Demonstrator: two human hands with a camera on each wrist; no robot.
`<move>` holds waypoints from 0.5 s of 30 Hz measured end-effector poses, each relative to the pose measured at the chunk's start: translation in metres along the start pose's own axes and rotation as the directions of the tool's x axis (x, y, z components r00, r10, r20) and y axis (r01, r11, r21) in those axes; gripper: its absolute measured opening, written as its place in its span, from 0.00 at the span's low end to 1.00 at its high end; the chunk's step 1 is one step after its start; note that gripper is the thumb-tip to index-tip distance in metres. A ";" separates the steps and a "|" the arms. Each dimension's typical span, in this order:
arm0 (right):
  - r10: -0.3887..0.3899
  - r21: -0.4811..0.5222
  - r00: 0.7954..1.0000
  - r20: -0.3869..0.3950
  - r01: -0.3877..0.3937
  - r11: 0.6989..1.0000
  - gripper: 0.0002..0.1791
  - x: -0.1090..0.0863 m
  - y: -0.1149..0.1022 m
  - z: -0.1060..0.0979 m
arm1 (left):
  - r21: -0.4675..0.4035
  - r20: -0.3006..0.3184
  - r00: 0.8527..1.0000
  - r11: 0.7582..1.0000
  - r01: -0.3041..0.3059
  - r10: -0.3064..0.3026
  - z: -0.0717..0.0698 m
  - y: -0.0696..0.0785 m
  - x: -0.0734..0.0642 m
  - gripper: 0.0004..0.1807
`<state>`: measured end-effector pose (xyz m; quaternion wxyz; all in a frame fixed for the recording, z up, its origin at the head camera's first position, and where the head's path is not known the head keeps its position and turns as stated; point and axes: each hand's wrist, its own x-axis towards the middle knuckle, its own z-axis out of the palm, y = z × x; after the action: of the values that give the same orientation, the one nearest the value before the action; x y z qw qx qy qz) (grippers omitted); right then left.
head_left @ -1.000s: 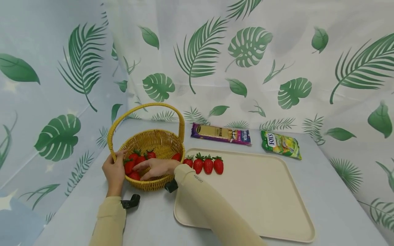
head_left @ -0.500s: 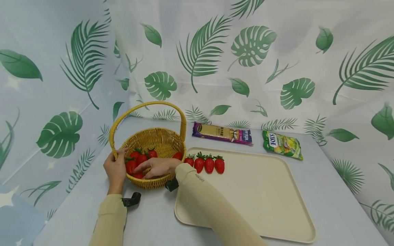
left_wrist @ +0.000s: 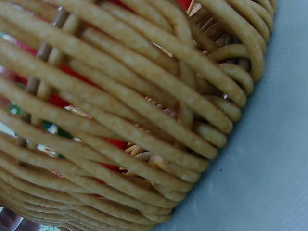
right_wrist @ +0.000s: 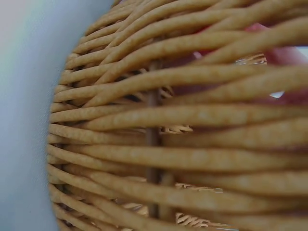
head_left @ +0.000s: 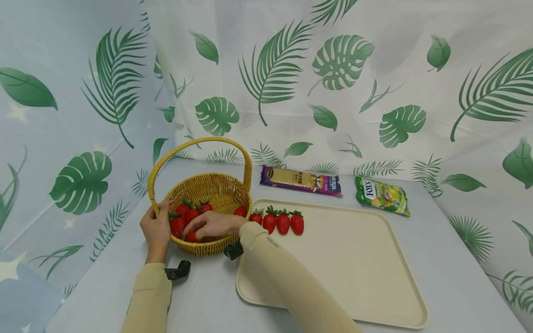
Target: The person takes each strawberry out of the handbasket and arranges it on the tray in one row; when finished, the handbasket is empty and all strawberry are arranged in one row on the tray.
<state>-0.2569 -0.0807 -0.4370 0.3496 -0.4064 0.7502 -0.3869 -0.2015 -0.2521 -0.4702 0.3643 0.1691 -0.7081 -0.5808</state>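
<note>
A yellow wicker basket (head_left: pixel 208 249) with a tall arched handle stands on the left of the table, several red strawberries (head_left: pixel 177 226) inside it. My left hand (head_left: pixel 156 230) grips its left rim at the foot of the handle. Over the front rim, my right hand (head_left: pixel 213 225) reaches in and pinches a strawberry (head_left: pixel 192 237) between thumb and fingers. Both wrist views are filled by woven basket wall (left_wrist: pixel 134 96), with red showing through the gaps; the right one shows wicker strands (right_wrist: pixel 202 115) close up.
Right of the basket lies a beige tray (head_left: pixel 354 268), several strawberries (head_left: pixel 283 223) in a row at its back left corner. Behind it are a long purple-and-gold packet (head_left: pixel 300 180) and a green FOX'S candy bag (head_left: pixel 382 196). Leaf-print curtains rise behind and at both sides.
The right hand's fingers have closed in around the front strawberry, which has shifted slightly to the right. The left hand keeps its grip on the basket; the whole view has shifted a little.
</note>
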 end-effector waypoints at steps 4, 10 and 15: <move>-0.020 0.038 0.996 -0.082 0.023 0.999 0.17 -0.004 -0.001 0.001 | -0.008 0.007 1.000 1.000 0.000 0.000 -0.001 -0.001 0.000 0.18; -0.074 0.090 0.969 -0.234 0.097 0.991 0.12 -0.014 -0.007 0.001 | -0.004 0.018 1.000 1.000 0.014 -0.014 -0.001 0.000 -0.001 0.18; -0.066 0.231 0.957 -0.282 0.135 0.964 0.15 -0.030 -0.013 0.002 | -0.004 0.016 0.999 0.999 0.035 -0.035 -0.001 0.000 0.001 0.18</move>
<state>-0.2384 -0.0594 -0.4205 0.2713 -0.3405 0.7150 -0.5470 -0.2011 -0.2530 -0.4695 0.3488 0.1762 -0.7066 -0.5898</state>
